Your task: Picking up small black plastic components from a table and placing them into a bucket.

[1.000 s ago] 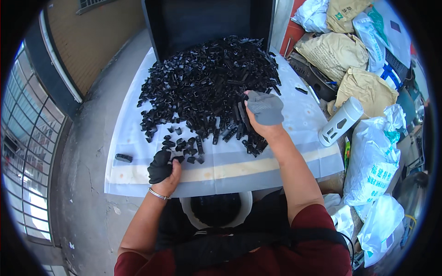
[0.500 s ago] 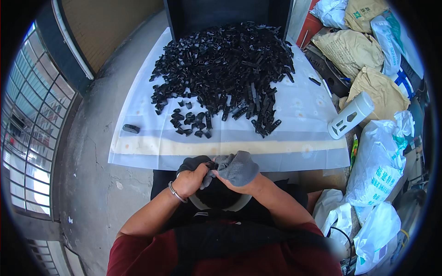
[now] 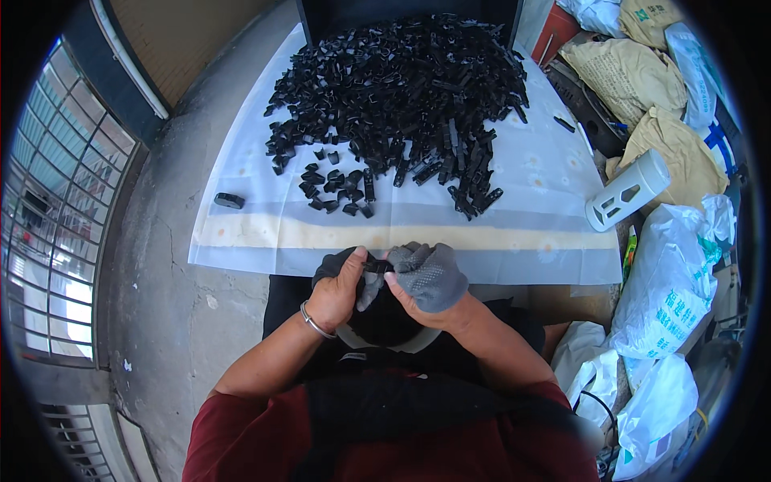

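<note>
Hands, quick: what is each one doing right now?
Left hand: closed, pinching one end of a small black part.
Right hand: gloved, closed, pinching the other end of the same part.

Plastic parts, knit gloves, thin sheeting

The heap of small black pieces [image 3: 401,88] looks like hard plastic with a dull sheen, as does the small black piece [image 3: 376,265] pinched between the hands. The right hand [image 3: 430,277] wears a grey knit glove with a rough, dotted face; the left hand [image 3: 337,285] shows dark cloth at the fingers and a shiny metal bangle [image 3: 315,323]. The table's white sheet [image 3: 522,201] is thin, smooth and faintly translucent. The floor [image 3: 161,305] is rough, cracked concrete. The sacks [image 3: 666,281] are woven plastic, slightly glossy.
</note>
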Action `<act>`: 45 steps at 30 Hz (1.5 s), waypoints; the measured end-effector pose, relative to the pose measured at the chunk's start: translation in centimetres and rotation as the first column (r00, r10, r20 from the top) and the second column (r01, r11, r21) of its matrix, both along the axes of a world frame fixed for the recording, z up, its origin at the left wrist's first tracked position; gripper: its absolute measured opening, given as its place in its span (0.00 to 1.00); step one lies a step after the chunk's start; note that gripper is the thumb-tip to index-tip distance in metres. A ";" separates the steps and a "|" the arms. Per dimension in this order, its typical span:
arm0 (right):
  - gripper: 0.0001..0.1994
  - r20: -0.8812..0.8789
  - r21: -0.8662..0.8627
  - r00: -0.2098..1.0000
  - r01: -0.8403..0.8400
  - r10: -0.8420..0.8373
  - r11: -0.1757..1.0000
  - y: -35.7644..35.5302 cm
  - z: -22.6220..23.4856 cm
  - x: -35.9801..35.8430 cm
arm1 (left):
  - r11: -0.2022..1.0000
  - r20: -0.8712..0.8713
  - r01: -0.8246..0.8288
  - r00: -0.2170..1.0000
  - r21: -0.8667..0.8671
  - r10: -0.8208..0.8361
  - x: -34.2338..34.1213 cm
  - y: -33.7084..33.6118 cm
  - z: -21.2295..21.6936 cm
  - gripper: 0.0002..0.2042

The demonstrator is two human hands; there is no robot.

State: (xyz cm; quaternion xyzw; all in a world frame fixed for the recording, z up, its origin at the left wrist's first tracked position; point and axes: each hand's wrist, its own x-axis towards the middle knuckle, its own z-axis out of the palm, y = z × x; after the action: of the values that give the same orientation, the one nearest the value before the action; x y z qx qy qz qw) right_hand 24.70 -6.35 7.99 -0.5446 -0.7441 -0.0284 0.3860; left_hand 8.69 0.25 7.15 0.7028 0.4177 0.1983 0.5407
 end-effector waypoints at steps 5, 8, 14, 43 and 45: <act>0.07 0.075 -0.042 0.997 0.017 -0.014 0.999 -0.5 1.0 0.2 | 0.953 0.312 -0.066 0.936 -0.295 0.161 -0.4 0.7 -2.2 0.17; 0.07 0.206 -0.045 0.978 0.042 -0.031 0.998 -0.4 0.9 0.2 | 0.977 0.269 -0.046 0.958 -0.209 0.103 -0.3 0.7 -1.5 0.18; 0.10 0.406 -0.044 0.912 0.092 -0.066 0.995 -0.7 -0.3 -0.3 | 0.921 0.207 -0.094 0.978 0.379 0.015 0.6 -0.3 -0.1 0.17; 0.10 0.092 0.057 0.963 0.250 -0.255 0.966 5.0 0.2 7.9 | 0.451 -0.327 0.191 0.912 0.872 0.247 3.7 6.4 -1.1 0.09; 0.09 -0.005 0.064 0.951 0.310 -0.311 0.948 4.0 0.1 9.0 | 0.415 -0.289 0.172 0.928 0.894 0.237 3.5 6.5 -1.6 0.07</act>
State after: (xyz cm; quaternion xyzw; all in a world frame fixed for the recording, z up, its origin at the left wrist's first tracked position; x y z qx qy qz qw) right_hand 33.65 -2.33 8.10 -0.6420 -0.6489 -0.1141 0.3921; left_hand 12.21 6.71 5.58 0.8974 0.3514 0.2660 -0.0198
